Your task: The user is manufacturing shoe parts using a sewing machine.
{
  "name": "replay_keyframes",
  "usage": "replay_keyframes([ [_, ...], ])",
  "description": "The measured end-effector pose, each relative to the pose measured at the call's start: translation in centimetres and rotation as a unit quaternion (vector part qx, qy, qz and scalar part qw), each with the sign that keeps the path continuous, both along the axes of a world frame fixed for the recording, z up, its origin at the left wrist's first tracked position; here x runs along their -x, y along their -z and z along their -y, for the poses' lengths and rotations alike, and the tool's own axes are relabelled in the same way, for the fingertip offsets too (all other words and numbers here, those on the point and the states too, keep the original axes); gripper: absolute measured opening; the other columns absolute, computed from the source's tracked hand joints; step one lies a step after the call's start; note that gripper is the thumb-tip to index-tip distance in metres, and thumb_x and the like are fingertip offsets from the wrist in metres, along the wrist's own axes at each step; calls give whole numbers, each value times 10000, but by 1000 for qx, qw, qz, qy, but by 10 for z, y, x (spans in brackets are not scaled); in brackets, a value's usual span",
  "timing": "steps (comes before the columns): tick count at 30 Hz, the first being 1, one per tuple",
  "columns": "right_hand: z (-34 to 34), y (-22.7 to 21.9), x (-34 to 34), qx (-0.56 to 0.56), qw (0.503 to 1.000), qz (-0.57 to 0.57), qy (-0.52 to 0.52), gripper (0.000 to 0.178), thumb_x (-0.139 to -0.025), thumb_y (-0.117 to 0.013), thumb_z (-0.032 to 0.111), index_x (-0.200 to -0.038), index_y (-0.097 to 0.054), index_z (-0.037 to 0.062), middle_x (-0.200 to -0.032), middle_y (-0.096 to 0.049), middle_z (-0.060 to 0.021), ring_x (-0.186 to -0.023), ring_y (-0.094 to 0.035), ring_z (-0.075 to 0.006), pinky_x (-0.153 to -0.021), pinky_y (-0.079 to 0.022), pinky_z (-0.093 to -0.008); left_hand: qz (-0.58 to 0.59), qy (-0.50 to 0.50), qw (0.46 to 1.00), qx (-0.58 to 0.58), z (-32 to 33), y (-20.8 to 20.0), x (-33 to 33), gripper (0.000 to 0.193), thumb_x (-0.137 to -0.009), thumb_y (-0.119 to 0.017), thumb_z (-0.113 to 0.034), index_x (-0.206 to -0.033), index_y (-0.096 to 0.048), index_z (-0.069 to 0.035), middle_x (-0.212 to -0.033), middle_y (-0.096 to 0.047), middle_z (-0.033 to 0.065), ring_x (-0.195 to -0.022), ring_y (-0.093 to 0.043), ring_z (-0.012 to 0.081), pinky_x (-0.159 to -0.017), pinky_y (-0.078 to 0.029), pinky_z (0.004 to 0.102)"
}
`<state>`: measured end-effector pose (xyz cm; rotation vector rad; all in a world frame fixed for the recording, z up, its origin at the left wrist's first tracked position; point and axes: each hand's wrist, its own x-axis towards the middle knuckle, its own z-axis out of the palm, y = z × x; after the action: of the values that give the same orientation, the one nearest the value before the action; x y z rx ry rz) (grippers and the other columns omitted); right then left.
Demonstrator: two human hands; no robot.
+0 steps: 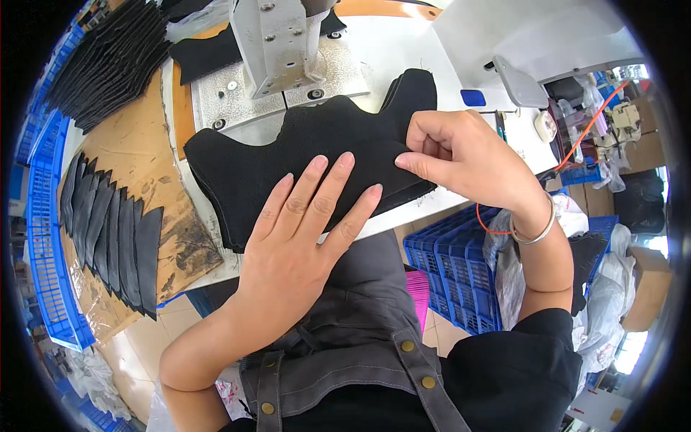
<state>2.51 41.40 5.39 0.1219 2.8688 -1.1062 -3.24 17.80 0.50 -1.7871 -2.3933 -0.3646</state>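
A stack of black fabric pieces [324, 129] with a wavy cut outline lies on the white sewing machine table, in front of the machine head. My left hand [295, 223] rests flat on it with the fingers spread. At the stack's right side my right hand [468, 155] is closed, thumb against bent fingers, pinching the edge of a black fabric piece [381, 162] that lies on top. How many layers the pinch takes in is hidden by the fingers.
The sewing machine arm [277, 50] stands just beyond the fabric. On the left, a wooden board [183, 245] bears overlapping dark curved pieces [119, 237] and a tall black fabric stack [108, 57]. Blue crates [453, 266] stand at the lower right, by an orange hose [594, 122].
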Motion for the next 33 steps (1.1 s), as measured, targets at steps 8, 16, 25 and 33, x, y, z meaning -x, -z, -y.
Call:
replay_keyframes([
  [8, 10, -9, -7, -191, 980, -48, -2, 274, -788, -738, 204, -859, -546, 22, -758, -593, -47, -630, -544, -152, -555, -435, -288, -11, -4, 1000, 1, 1, 0, 0, 698, -711, -709, -166, -1372, -486, -174, -1452, -391, 136, -1327, -387, 310, -1056, -339, 447],
  [16, 23, 21, -18, -322, 920, -162, -150, 687, -780, -689, 234, -1382, -426, 36, -1443, -419, -127, -1336, -398, -290, -1081, -336, -431, 12, -67, 997, -21, 6, -7, -5, 738, -752, -678, -266, -1373, -408, 26, -1415, -425, 156, -1311, -414, 289, -1089, -318, 416],
  [25, -5, -2, 6, -316, 867, -247, -294, 433, -753, -707, 169, -1118, -593, -37, -1180, -625, -170, -1095, -613, -313, -891, -530, -368, -109, -123, 986, 32, 24, -29, 7, 601, -833, -608, -451, -1110, -612, 82, -1189, -603, 204, -1094, -570, 303, -1044, -354, 406],
  [33, 18, -17, -1, -390, 767, -440, -257, 350, -756, -686, 175, -1011, -583, -41, -1083, -648, -203, -969, -656, -326, -790, -554, -369, -175, -66, 980, -74, 28, -51, 20, 470, -802, -616, -186, -1201, -560, 55, -1219, -587, 167, -1082, -583, 274, -986, -409, 391],
])
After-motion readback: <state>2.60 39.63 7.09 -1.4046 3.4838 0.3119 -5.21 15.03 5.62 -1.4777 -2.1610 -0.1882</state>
